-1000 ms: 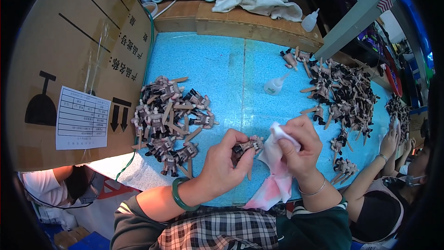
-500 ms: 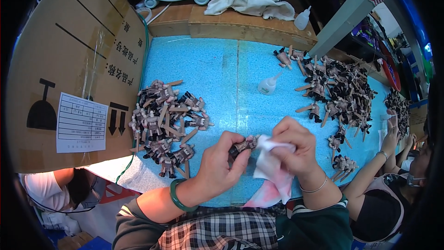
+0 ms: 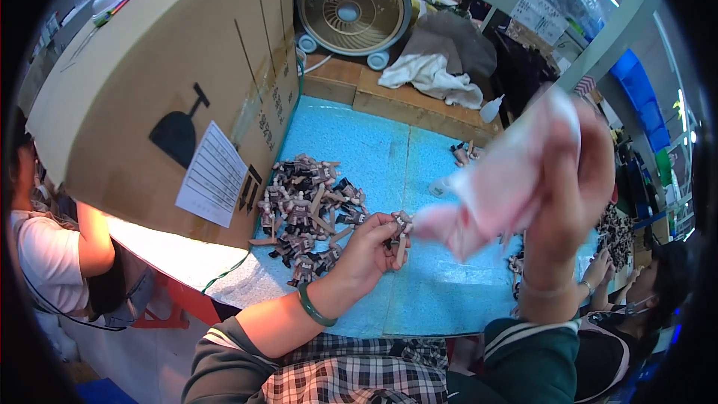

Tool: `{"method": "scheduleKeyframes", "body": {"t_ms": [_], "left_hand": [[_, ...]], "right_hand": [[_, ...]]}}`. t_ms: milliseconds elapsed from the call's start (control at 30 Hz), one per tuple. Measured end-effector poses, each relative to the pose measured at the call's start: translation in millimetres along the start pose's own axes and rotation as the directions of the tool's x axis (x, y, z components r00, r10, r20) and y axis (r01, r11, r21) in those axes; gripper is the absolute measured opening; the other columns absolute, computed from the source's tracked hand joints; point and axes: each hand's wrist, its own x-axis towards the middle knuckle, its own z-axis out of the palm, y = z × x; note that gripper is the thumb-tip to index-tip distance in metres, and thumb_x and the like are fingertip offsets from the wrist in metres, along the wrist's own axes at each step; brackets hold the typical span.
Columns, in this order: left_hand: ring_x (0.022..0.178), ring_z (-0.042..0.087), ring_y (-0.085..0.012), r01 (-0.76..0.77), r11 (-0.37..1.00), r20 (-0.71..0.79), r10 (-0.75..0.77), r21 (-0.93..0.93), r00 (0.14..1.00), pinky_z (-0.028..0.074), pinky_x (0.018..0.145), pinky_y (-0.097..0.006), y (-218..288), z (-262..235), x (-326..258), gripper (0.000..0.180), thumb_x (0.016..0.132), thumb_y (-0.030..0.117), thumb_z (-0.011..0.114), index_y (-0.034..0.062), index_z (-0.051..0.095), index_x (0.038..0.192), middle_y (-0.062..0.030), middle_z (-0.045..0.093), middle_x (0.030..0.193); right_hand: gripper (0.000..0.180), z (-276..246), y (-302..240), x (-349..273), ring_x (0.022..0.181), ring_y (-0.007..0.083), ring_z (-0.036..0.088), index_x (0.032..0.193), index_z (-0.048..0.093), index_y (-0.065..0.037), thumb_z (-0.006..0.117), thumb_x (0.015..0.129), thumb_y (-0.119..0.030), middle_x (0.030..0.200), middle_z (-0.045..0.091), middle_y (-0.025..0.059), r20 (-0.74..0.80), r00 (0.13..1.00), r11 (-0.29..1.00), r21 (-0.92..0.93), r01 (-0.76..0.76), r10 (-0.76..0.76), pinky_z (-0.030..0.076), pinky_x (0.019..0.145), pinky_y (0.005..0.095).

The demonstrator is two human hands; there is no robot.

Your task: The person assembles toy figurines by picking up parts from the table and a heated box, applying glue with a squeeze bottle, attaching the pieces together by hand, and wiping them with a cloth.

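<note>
The head view looks down on a blue foam mat that covers the work table. The left hand is closed around a small toy figure, which stands out between the thumb and the fingers, just above the mat. A green bangle sits on the left wrist. The right hand is raised high and close to the camera, so it looks blurred; it grasps a pink cloth, and the loose end of the cloth hangs toward the figure. I cannot tell if the cloth touches the figure.

To the left of the left hand, a pile of the same small figures lies on the mat. A second heap of figures lies at the right edge, partly hidden behind the right arm. A large cardboard box with a white paper label stands along the left side of the mat. Behind the mat there are a round fan and a white rag on a wooden board. Another person sits at the left, and one more person at the lower right.
</note>
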Motion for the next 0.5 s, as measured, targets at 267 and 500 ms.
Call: {"method": "scheduleKeyframes", "body": {"t_ms": [267,500], "left_hand": [[0.051,0.044,-0.0163,0.236,0.928,0.174,-0.192,-0.288,0.966,0.035,0.046,-0.027,5.4,6.1,4.0,0.016,0.089,0.023,0.045,0.0096,0.052,0.095,-0.0066,0.051,0.066],[0.046,0.040,-0.0147,0.327,0.874,0.332,-0.208,-0.360,0.920,0.032,0.043,-0.026,8.1,1.2,-5.1,0.020,0.091,0.026,0.043,0.0109,0.054,0.097,-0.0041,0.045,0.060]], "right_hand": [[0.031,103.2,80.3,95.6,0.082,0.0235,0.063,0.103,0.064,-0.006,0.071,0.073,-0.010,0.093,0.063,0.0114,0.092,0.987,0.971,-0.189,0.146,-0.130,0.051,0.074,0.0304],[0.042,45.9,70.4,-23.4,0.104,0.0275,0.057,0.114,0.058,-0.004,0.066,0.072,-0.004,0.116,0.055,0.0153,0.613,0.781,0.992,-0.118,-0.053,0.114,0.048,0.083,0.0333]]}}
